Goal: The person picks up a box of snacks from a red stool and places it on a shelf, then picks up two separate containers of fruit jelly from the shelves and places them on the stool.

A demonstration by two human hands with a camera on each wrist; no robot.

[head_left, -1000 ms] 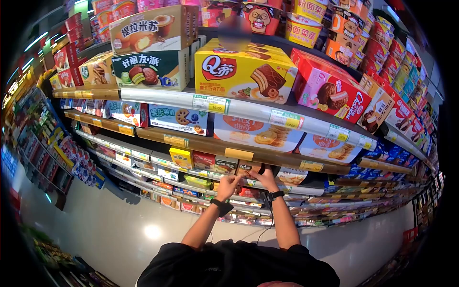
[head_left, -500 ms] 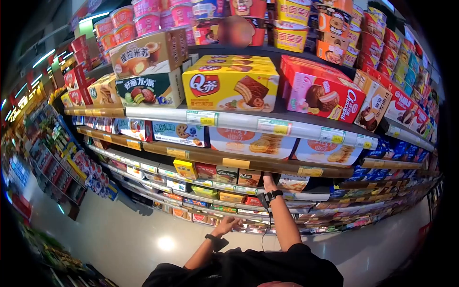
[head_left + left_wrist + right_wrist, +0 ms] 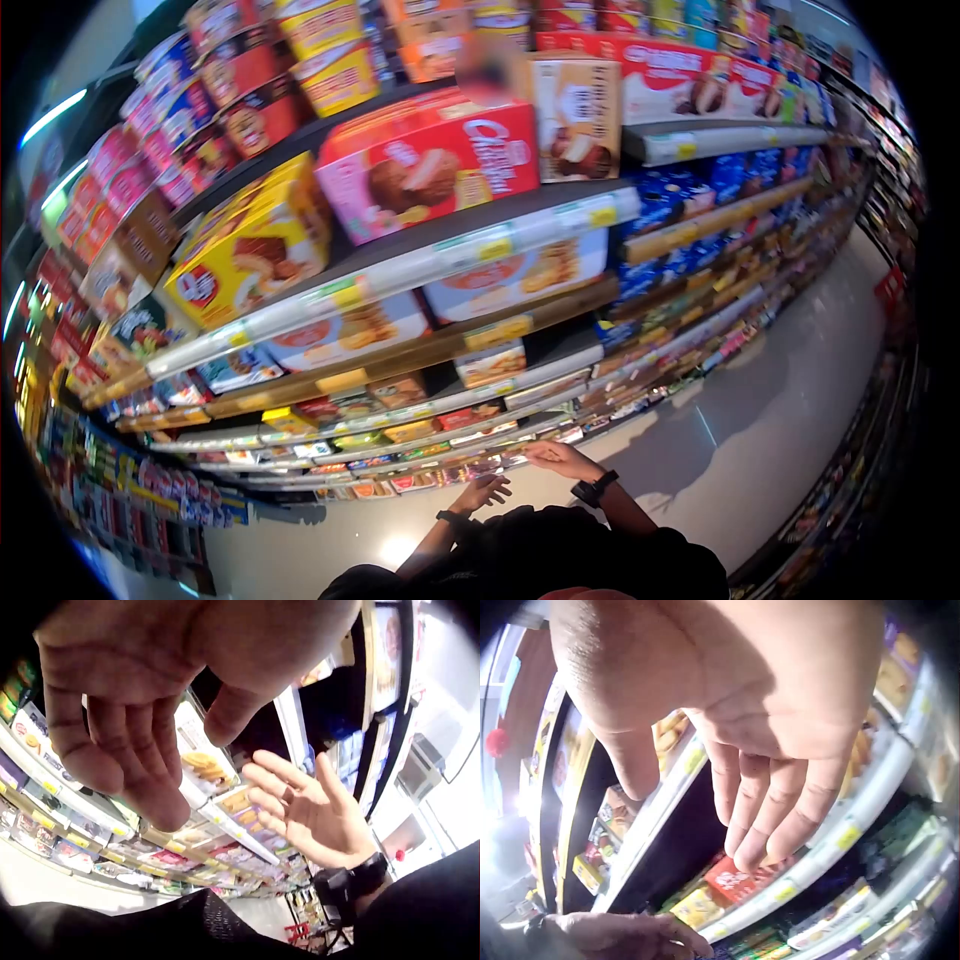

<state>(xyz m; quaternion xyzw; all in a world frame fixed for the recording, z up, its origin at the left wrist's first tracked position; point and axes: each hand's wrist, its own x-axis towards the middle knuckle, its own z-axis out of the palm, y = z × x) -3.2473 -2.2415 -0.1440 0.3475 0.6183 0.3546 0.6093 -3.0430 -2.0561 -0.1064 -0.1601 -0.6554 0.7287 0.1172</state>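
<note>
Right wrist view: a red pack [image 3: 731, 877] is lying on a store shelf, beyond the fingertips of the person's right hand [image 3: 742, 712] and behind a pale price rail [image 3: 836, 844]. In the head view it is sitting forward and to the left of that hand, its long side seeming to run along the shelf edge. The right hand appears to be the nearer one, though the left hand [image 3: 484, 493] is hanging close by.

The pack is looking oblong and bright red, with pale print too blurred to read. A yellow pack [image 3: 696, 906] is lying just beside it.

Neither grip is holding anything: both thumbs are standing apart from loosely bent fingers, and the two hands are hovering near each other, palms showing to the wrist cameras.

Farther out, a pale box with a cookie picture [image 3: 492, 363] is standing one shelf higher. Above that, a red-and-pink box [image 3: 430, 165] and yellow boxes [image 3: 255, 240] are filling part of the top ledge, while glossy floor [image 3: 700, 440] is stretching away on the right.
</note>
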